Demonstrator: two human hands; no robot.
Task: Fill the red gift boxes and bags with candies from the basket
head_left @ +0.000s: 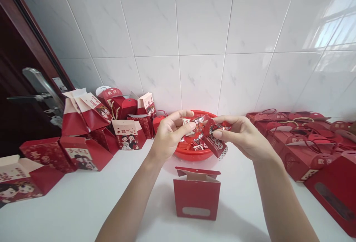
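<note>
Over a red plastic basket (194, 156) of wrapped candies, my two hands are close together. My right hand (244, 136) pinches several wrapped candies (215, 142) in dark red and shiny wrappers between thumb and fingers. Thumb and curled fingers of my left hand (168, 136) close around a small wrapped candy (184, 121), partly hidden by the fingers. In front of the basket, a red gift box (197, 197) stands upright with its top flaps open. Its near side has a small clear window.
Open red boxes with cartoon couples (128, 135) stand and lean in a group at left. Closed red boxes with cord handles (300, 149) fill the right side. A tiled wall (203, 82) runs behind the white tabletop (133, 205); a door handle (41, 86) is at far left.
</note>
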